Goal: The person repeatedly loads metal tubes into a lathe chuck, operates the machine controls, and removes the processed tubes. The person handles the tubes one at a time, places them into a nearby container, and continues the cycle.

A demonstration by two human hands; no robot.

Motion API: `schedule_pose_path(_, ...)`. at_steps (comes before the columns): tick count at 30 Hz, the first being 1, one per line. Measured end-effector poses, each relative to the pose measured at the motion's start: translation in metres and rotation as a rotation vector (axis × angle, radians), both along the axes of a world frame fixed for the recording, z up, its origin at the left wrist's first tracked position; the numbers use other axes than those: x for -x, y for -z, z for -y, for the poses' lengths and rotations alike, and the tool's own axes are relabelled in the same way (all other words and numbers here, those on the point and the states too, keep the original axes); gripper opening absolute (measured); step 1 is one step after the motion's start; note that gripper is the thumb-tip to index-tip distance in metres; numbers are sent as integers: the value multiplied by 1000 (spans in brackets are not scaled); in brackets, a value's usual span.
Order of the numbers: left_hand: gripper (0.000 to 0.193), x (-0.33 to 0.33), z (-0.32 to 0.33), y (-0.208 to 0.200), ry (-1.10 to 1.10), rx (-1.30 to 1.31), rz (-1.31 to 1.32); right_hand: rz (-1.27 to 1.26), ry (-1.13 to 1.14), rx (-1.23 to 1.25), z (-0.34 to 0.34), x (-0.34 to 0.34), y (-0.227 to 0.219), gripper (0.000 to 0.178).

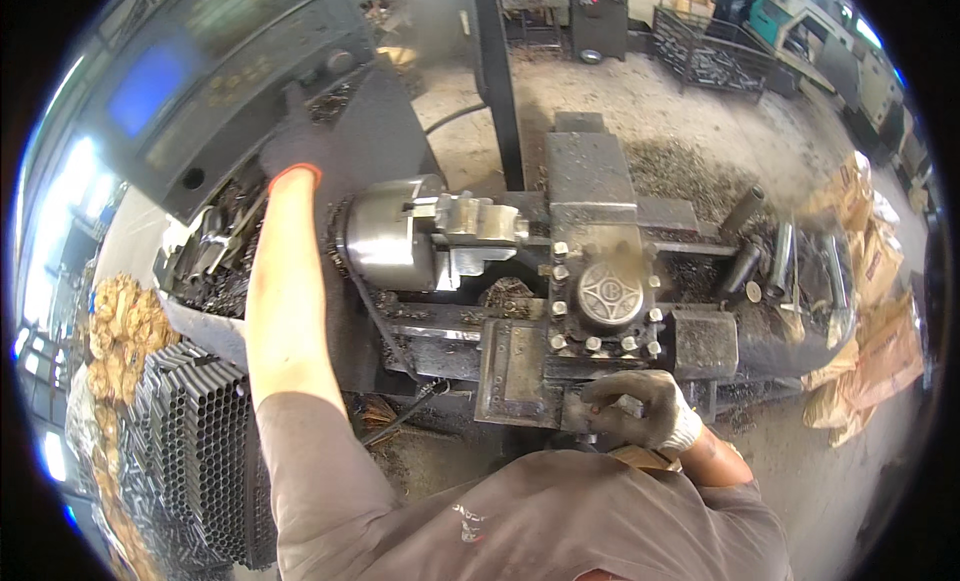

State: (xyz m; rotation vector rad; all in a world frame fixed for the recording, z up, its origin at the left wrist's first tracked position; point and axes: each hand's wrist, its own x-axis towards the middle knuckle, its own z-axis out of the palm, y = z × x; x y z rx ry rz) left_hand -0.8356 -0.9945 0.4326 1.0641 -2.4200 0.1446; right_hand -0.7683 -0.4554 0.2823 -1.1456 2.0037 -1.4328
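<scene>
My left arm stretches forward past the chuck to the machine's control panel [215, 81]. My left hand [298, 146], in a dark glove with an orange-red cuff, is beside the lower part of that panel; its fingers are blurred against the dark metal. A shiny lathe chuck [385, 236] with stepped jaws [480, 221] sits right of my forearm. In the middle stands a square tool post [609, 294] with a round cap and several bolts. Near its front edge, my right hand [640, 406], in a soiled glove with a pale cuff, has curled fingers; what they grip is hidden.
Stacked metal tubes [205, 431] stand at the lower left. More tubes [745, 266] lie on the machine's right end, near brown sacks [870, 321]. Metal chips [680, 186] cover the area behind the tool post. A wire bin [710, 56] stands farther back, with a person [735, 1] beyond.
</scene>
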Motion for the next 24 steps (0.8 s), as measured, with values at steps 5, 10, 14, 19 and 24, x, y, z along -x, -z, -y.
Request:
schedule_pose_path(5, 73, -65, -80, 75, 177, 274, -151, 80, -88, 41, 1, -2, 21, 30)
schedule_pose_path(10, 42, -247, -192, 305, 350, -168, -2, 49, -322, -8, 48, -26, 37, 30)
schedule_pose_path(14, 57, -483, -281, 514, -171, -1076, 121, 60, -623, -66, 108, -78, 57, 30)
schedule_pose_path(19, 58, -828, -518, 626, -1244, -1188, 79, -121, -1000, -123, 186, -187, 123, 32)
schedule_pose_path(24, 66, -965, -743, 581, -2039, -1110, -456, -313, -1248, -283, 255, -284, 261, 31)
